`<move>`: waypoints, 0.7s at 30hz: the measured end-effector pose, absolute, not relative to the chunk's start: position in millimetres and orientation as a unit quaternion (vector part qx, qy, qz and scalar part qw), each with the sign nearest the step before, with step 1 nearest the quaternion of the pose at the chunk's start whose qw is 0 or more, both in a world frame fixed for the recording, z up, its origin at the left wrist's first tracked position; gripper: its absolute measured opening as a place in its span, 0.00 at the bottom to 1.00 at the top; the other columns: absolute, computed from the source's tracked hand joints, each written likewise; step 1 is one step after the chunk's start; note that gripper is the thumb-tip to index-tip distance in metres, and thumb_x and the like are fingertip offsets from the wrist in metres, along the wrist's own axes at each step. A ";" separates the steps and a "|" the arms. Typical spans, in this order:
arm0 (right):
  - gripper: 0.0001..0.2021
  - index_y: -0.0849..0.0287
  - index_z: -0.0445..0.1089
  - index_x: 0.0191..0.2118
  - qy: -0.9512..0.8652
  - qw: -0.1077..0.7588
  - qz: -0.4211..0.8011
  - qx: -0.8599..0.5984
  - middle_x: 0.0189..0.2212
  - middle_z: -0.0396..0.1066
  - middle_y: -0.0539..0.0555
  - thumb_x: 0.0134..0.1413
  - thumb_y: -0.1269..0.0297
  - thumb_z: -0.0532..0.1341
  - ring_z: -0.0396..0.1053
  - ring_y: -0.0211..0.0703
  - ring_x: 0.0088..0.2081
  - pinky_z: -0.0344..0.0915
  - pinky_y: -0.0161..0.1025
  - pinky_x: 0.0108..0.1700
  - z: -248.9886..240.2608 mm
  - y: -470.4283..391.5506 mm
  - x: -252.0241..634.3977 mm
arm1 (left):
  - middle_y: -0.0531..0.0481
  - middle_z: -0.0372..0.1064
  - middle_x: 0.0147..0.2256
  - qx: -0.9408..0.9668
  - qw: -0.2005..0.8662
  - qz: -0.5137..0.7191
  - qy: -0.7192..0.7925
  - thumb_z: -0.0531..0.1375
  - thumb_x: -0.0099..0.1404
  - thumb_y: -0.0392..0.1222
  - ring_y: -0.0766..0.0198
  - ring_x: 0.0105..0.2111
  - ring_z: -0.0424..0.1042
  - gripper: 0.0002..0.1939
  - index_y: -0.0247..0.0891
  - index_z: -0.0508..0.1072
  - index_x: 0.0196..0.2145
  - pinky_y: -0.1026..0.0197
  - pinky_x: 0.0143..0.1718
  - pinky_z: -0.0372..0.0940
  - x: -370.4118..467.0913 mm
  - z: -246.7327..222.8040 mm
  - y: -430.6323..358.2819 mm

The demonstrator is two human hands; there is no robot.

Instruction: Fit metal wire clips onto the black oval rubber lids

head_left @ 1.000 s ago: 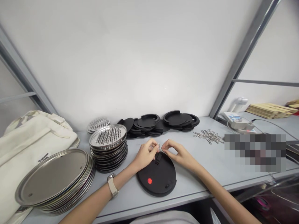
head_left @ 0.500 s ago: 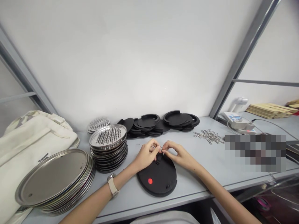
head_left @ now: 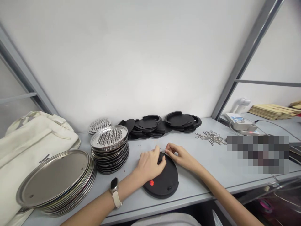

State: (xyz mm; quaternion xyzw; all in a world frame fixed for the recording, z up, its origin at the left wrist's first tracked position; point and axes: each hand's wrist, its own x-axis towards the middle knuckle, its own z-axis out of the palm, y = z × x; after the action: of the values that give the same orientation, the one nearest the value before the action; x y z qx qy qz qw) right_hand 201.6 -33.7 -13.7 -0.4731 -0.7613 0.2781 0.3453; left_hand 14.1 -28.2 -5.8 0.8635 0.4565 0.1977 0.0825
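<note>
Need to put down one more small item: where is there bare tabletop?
The widest bare patch of the table lies between the right hand and its forearm, the pile of metal hooks and the front edge. A narrower strip separates that hand from the black rings. The left is crowded: cream bag, metal tray stack, grater stack.

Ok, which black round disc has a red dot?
The black round disc beneath the left hand bears it; the black round discs piled along the white wall show none.
</note>
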 end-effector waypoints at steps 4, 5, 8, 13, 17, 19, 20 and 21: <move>0.13 0.57 0.61 0.31 -0.770 0.330 0.286 -0.466 0.24 0.65 0.47 0.62 0.56 0.49 0.60 0.37 0.26 0.57 0.34 0.30 -15.9 -33.6 201.7 | 0.46 0.71 0.29 0.888 0.047 0.128 0.439 0.49 0.65 0.47 0.55 0.29 0.71 0.11 0.37 0.63 0.36 0.60 0.29 0.58 15.9 -4.0 -33.8; 0.13 0.57 0.61 0.31 -0.771 0.327 0.286 -0.465 0.24 0.65 0.47 0.63 0.56 0.49 0.60 0.37 0.26 0.57 0.34 0.30 -15.6 -33.8 201.6 | 0.46 0.71 0.30 0.890 0.046 0.125 0.437 0.48 0.65 0.47 0.55 0.29 0.72 0.11 0.37 0.63 0.36 0.60 0.29 0.58 15.9 -3.9 -33.3; 0.14 0.57 0.62 0.31 -0.774 0.322 0.281 -0.468 0.25 0.66 0.48 0.63 0.56 0.48 0.61 0.37 0.27 0.57 0.34 0.31 -14.6 -33.8 201.5 | 0.46 0.72 0.30 0.888 0.047 0.130 0.439 0.48 0.66 0.45 0.54 0.29 0.72 0.12 0.36 0.63 0.41 0.60 0.29 0.58 15.9 -4.3 -31.3; 0.15 0.57 0.60 0.29 -0.775 0.317 0.264 -0.479 0.24 0.63 0.47 0.63 0.56 0.48 0.59 0.37 0.26 0.56 0.34 0.30 -16.5 -32.5 202.8 | 0.45 0.73 0.34 0.895 0.050 0.143 0.420 0.47 0.67 0.45 0.54 0.32 0.72 0.18 0.38 0.57 0.53 0.59 0.30 0.59 15.3 -4.0 -32.0; 0.15 0.57 0.58 0.28 -0.778 0.299 0.259 -0.489 0.22 0.59 0.46 0.64 0.56 0.47 0.58 0.37 0.26 0.56 0.33 0.30 -17.3 -31.8 202.9 | 0.46 0.72 0.34 0.902 0.054 0.137 0.406 0.46 0.68 0.44 0.55 0.33 0.72 0.14 0.40 0.63 0.48 0.59 0.32 0.60 14.4 -3.1 -32.6; 0.15 0.58 0.58 0.28 -0.779 0.291 0.258 -0.493 0.22 0.58 0.46 0.64 0.57 0.46 0.58 0.37 0.26 0.55 0.34 0.30 -17.0 -31.8 202.4 | 0.47 0.72 0.34 0.902 0.053 0.133 0.407 0.46 0.68 0.44 0.55 0.32 0.72 0.13 0.41 0.64 0.46 0.59 0.31 0.60 14.0 -2.9 -32.5; 0.15 0.58 0.57 0.28 -0.780 0.288 0.256 -0.494 0.22 0.58 0.46 0.64 0.58 0.46 0.58 0.37 0.26 0.55 0.34 0.31 -16.9 -31.9 202.1 | 0.47 0.72 0.34 0.902 0.051 0.131 0.407 0.46 0.68 0.44 0.55 0.32 0.72 0.13 0.41 0.64 0.46 0.59 0.31 0.60 13.9 -2.9 -32.4; 0.15 0.58 0.57 0.28 -0.781 0.285 0.254 -0.495 0.23 0.58 0.46 0.64 0.58 0.45 0.58 0.37 0.27 0.55 0.34 0.31 -16.8 -31.9 201.7 | 0.47 0.72 0.34 0.902 0.048 0.129 0.408 0.46 0.68 0.44 0.55 0.32 0.72 0.13 0.41 0.64 0.46 0.59 0.31 0.60 13.8 -2.7 -32.3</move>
State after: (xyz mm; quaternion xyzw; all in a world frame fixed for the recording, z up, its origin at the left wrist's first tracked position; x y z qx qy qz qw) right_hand 201.7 -31.9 -16.8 -0.4945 -0.7808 0.2537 0.2853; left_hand 13.8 -32.3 -2.7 0.9024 0.4082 0.1295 0.0482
